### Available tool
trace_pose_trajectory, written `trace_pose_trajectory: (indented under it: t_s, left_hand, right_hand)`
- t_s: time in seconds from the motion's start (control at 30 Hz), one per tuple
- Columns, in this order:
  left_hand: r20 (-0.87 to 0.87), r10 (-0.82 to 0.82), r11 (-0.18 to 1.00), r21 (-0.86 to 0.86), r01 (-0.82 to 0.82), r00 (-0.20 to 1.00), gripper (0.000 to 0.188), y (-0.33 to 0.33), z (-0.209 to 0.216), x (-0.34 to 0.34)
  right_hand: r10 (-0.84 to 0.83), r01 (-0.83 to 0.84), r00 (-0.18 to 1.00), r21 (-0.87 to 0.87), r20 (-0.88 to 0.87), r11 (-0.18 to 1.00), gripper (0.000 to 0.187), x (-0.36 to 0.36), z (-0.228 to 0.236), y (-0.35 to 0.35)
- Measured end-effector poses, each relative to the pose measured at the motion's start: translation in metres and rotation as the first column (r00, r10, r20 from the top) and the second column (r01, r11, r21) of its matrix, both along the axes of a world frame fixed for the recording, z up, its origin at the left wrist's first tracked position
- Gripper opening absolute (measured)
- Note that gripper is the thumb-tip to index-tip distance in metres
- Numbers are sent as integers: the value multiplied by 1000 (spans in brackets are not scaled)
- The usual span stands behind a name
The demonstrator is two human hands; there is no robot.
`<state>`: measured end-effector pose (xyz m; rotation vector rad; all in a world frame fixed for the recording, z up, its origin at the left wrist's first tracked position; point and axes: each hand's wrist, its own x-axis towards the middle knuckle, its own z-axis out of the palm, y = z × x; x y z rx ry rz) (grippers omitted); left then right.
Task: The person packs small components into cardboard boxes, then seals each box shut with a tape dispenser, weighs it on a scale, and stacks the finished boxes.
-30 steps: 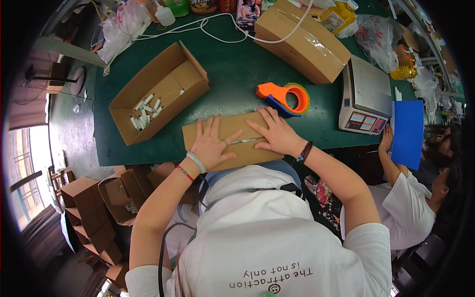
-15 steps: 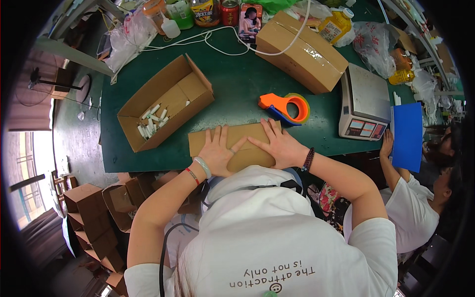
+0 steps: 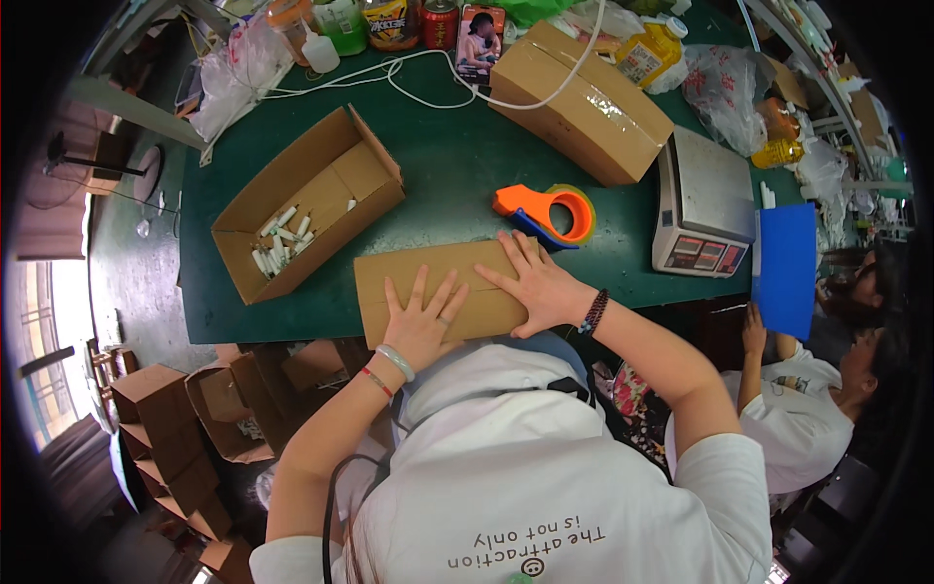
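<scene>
A flat-topped brown cardboard box (image 3: 389,277) lies at the front edge of the green table, right in front of me. My left hand (image 3: 420,321) rests on its left half with the fingers spread. On the right half, my right hand (image 3: 533,287) presses down, fingers also apart, with its fingertips by the far edge. An orange and blue tape dispenser (image 3: 547,214) with a tape roll lies just beyond my right hand. To the left stands an open cardboard box (image 3: 375,190), holding several small white cylindrical pieces (image 3: 282,239) at its near end.
A taped cardboard box (image 3: 584,102) and a weighing scale (image 3: 702,200) stand to the right. A co-worker's hand (image 3: 753,329) is by a blue board (image 3: 784,268). Along the back lie a phone (image 3: 480,44), a white cable (image 3: 394,78), drinks and plastic bags. Cartons (image 3: 156,409) are stacked at lower left.
My left hand has slid a little toward me on the box, and more of the box top shows. The whole view has shifted slightly. Both hands stay on the box.
</scene>
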<state>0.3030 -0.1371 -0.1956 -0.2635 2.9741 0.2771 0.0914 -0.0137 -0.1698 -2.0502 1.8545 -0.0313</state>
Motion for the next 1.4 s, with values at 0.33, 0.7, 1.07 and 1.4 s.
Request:
trace_pose_trajectory:
  t_s: [0.33, 0.7, 1.07, 1.4]
  left_hand:
    - [-25, 1, 1000, 20, -1, 1000, 87, 1, -5, 1]
    - [-68, 67, 994, 94, -60, 995, 81, 9, -4, -27]
    - [62, 799, -10, 996, -90, 598, 34, 14, 10, -21]
    - [474, 766, -533, 846, 17, 435, 16, 29, 7, -42]
  right_hand:
    - [-353, 308, 926, -274, -132, 911, 40, -78, -50, 16]
    - [-418, 258, 449, 333, 790, 907, 41, -86, 40, 25]
    - [-326, 125, 667, 330, 670, 936, 33, -74, 25, 2]
    - [-252, 70, 749, 304, 612, 950, 29, -66, 33, -9]
